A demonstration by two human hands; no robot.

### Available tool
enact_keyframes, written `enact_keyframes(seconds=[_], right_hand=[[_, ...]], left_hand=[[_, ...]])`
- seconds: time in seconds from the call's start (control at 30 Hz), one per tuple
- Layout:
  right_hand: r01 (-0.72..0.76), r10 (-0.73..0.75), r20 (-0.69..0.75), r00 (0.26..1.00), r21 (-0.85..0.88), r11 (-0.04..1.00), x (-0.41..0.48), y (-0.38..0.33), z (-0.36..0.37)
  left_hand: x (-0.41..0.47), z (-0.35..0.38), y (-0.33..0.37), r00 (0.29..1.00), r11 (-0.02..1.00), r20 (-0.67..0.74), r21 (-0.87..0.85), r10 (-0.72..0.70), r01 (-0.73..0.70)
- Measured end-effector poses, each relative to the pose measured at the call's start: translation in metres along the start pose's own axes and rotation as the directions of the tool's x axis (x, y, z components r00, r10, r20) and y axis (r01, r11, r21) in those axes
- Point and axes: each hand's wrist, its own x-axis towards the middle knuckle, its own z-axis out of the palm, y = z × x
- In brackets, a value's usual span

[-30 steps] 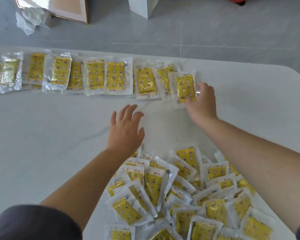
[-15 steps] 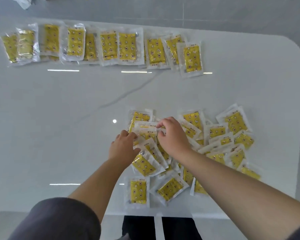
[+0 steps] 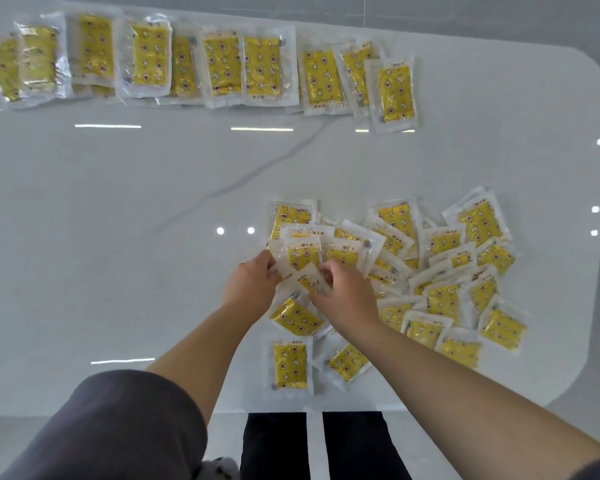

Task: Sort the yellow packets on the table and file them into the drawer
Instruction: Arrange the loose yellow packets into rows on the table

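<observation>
White glossy table (image 3: 118, 202) w/ a thin grey vein; grey floor (image 3: 465, 15) past its far edge.

Far side, from far left to right of centre: row of yellow packets (image 3: 222, 64), ten or so, roughly upright, side by side w/ some overlap. Near left corner: dark grey sleeve (image 3: 111, 427).

Left hand (image 3: 253, 289) is at the left edge of the loose pile (image 3: 447, 289). Its fingers are curled and the tips pinch the clear margin of an upright pkt (image 3: 302, 255). Touching that pkt, just nearer and to the right, is a tilted pkt (image 3: 310, 280). Right hand (image 3: 349, 299) has its fingers curled round it, thumb on top. Can't tell if both hands share one bundle or hold separate pkts. The pile spreads right and near from there, w/ pkts lying at all angles and overlapping. Black trouser legs (image 3: 274, 445) show below the near edge.

Progress, my read: sorting is partly done. The far row looks like the sorted lot, and the pile, approx two to three times bigger, is not yet sorted. No drawer in view, so filing seems not begun. Probably under halfway overall.

Writing: each pkt has yellow contents w/ small cartoon prints, plus a short line of dark characters on its white strip. They are too small to read, and no brand is legible.
</observation>
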Motion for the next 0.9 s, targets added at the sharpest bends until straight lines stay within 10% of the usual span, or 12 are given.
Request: enact_keyframes(seconds=[0.23, 0.57, 0.9], right_hand=[[0.009, -0.012, -0.008, 1.000, -0.357, 0.934, -0.004, -0.010, 0.012], [0.078, -0.068, 0.158, 0.985, -0.052, 0.996, -0.006, 0.005, -0.006], [0.180, -0.165, 0.085, 0.983, -0.236, 0.955, -0.009, -0.007, 0.021]], left_hand=[[-0.003, 0.000, -0.005, 0.999, 0.994, -0.043, -0.107, -0.025, 0.020], [-0.009, -0.006, -0.002, 0.998, 0.996, -0.056, -0.087, -0.005, 0.000], [-0.010, 0.001, -0.014, 0.993, 0.980, -0.068, -0.181, -0.095, 0.081]])
